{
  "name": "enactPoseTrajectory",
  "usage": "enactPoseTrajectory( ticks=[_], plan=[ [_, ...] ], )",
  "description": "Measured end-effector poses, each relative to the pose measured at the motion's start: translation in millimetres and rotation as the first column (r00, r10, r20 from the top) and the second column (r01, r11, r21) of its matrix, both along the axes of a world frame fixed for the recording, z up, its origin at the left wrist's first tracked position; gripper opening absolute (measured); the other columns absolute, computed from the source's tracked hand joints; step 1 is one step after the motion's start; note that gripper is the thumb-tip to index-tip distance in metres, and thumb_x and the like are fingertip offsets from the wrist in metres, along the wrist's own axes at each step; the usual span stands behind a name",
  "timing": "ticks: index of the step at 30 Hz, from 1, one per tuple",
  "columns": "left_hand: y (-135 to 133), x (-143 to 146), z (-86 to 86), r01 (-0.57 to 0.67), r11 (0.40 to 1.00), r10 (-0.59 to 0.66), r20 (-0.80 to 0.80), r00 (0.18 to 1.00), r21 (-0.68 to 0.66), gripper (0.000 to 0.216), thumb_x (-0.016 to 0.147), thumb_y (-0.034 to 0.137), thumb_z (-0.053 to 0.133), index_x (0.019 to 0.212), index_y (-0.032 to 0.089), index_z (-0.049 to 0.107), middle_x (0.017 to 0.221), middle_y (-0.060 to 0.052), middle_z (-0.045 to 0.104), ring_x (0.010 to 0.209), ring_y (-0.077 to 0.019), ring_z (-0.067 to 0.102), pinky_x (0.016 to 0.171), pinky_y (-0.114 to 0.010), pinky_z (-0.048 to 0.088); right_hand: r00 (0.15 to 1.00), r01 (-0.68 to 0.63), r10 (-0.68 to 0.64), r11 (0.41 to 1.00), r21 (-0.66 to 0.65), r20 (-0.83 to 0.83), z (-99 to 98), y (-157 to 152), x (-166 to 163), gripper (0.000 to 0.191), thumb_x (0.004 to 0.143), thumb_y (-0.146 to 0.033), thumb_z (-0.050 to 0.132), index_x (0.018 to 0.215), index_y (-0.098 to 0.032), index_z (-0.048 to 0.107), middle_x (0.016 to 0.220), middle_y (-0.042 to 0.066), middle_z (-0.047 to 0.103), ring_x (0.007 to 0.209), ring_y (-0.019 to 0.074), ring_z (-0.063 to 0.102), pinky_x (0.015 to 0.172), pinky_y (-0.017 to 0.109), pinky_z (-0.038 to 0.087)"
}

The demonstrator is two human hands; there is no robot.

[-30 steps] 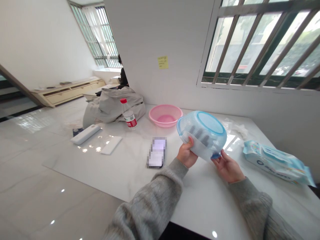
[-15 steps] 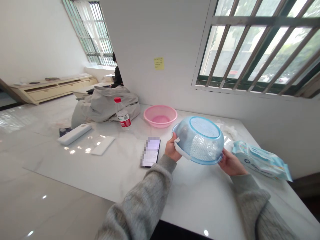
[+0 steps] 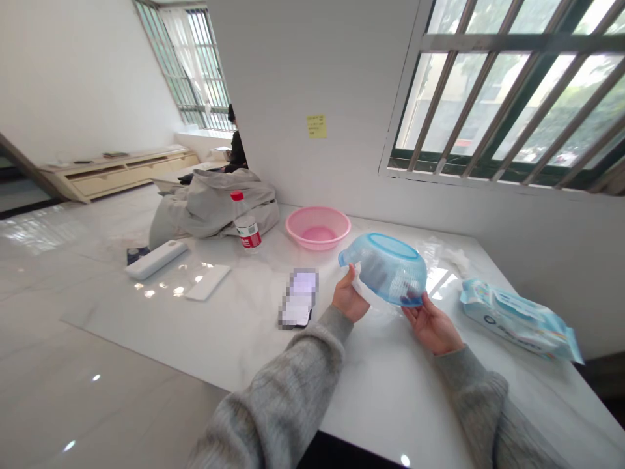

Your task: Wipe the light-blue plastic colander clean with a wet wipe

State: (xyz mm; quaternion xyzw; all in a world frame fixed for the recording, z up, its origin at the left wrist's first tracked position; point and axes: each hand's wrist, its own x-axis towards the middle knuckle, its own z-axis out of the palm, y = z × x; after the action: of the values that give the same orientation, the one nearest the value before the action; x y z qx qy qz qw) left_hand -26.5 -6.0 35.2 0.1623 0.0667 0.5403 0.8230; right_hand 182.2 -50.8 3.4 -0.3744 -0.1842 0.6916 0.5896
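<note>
A translucent blue plastic colander with ribbed walls is held upside down and tilted above the white table. My left hand is closed on its left rim, thumb up, with a white wipe between the hand and the plastic. At the lower right rim, my right hand grips the edge between thumb and fingers. The colander's inside faces down and away from view. To the right of my right hand lies a light-blue pack of wet wipes.
Behind the colander stands a pink basin. A phone lies left of my left hand. Farther left are a red-capped bottle, a grey cloth bag, a long white case and a flat white item. Crumpled clear plastic lies behind.
The colander has tilted, and its base looks narrower to me. My right hand has moved left and slightly down with the rim. The view has shifted a little left.
</note>
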Motion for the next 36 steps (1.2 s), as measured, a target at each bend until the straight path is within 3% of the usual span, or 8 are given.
enactPoseTrajectory(
  ticks=[5, 11, 16, 21, 28, 36],
  plan=[
    [-5, -5, -2.5, 0.026, 1.0, -0.026, -0.041, 0.999, 0.002, 0.051, 0.076, 0.023, 0.072, 0.127, 0.019, 0.067, 0.121, -0.012, 0.076, 0.133, -0.036, 0.061, 0.12, -0.055, 0.037, 0.999, 0.027, -0.028, 0.999, -0.028, -0.042, 7.6, -1, -3, 0.032, 0.106, -0.027, 0.043, 0.113, -0.025, 0.074, 0.104, 0.001, 0.081, 0.091, 0.0139, 0.078, 0.081, 0.026, 0.066],
    [-8, -9, 3.1, 0.122, 0.992, -0.12, -0.056, 0.991, 0.033, 0.059, 0.061, 0.009, 0.063, 0.119, 0.019, 0.07, 0.11, -0.011, 0.078, 0.12, -0.0362, 0.068, 0.112, -0.056, 0.043, 0.998, 0.046, -0.049, 0.997, -0.061, -0.05, 12.8, -1, -2, 0.032, 0.106, -0.025, 0.042, 0.111, -0.026, 0.074, 0.101, -0.001, 0.082, 0.089, 0.012, 0.078, 0.081, 0.024, 0.065],
    [-7, -1, 3.2, 0.034, 0.999, -0.031, -0.148, 0.989, 0.02, 0.058, 0.063, -0.001, 0.066, 0.119, 0.017, 0.07, 0.093, -0.006, 0.078, 0.113, -0.0318, 0.071, 0.113, -0.051, 0.042, 1.0, 0.009, -0.009, 0.999, -0.033, 0.001, 7.7, -1, 3, 0.032, 0.106, -0.027, 0.043, 0.113, -0.026, 0.074, 0.102, 0.001, 0.082, 0.091, 0.0134, 0.078, 0.083, 0.026, 0.065],
    [-6, 4, 0.7, -0.046, 0.999, 0.043, -0.143, 0.989, -0.015, 0.053, 0.068, 0.001, 0.072, 0.119, 0.016, 0.07, 0.094, -0.006, 0.078, 0.11, -0.028, 0.071, 0.115, -0.046, 0.041, 0.998, -0.047, 0.047, 0.999, -0.013, 0.042, 2.9, -2, 3, 0.032, 0.105, -0.03, 0.046, 0.12, -0.024, 0.073, 0.108, 0.003, 0.081, 0.096, 0.0153, 0.078, 0.086, 0.028, 0.065],
    [-4, 8, -4.6, -0.111, 0.994, 0.108, -0.113, 0.988, -0.023, 0.032, 0.075, 0.016, 0.084, 0.105, 0.015, 0.073, 0.107, -0.008, 0.077, 0.112, -0.0239, 0.07, 0.116, -0.041, 0.042, 0.994, -0.095, 0.096, 0.995, -0.011, 0.056, 3.2, -5, 1, 0.031, 0.104, -0.035, 0.046, 0.116, -0.027, 0.074, 0.111, 0.002, 0.081, 0.099, 0.0156, 0.077, 0.088, 0.03, 0.064],
    [-1, 9, -3.1, -0.203, 0.971, 0.195, -0.074, 0.978, -0.128, 0.026, 0.082, 0.014, 0.079, 0.107, 0.016, 0.073, 0.106, -0.005, 0.077, 0.112, -0.0176, 0.07, 0.116, -0.032, 0.044, 0.985, -0.125, 0.12, 0.992, 0.032, 0.123, -0.9, -7, -3, 0.029, 0.093, -0.045, 0.067, 0.116, -0.029, 0.074, 0.117, 0.002, 0.079, 0.103, 0.0173, 0.076, 0.089, 0.033, 0.063]
  ],
)
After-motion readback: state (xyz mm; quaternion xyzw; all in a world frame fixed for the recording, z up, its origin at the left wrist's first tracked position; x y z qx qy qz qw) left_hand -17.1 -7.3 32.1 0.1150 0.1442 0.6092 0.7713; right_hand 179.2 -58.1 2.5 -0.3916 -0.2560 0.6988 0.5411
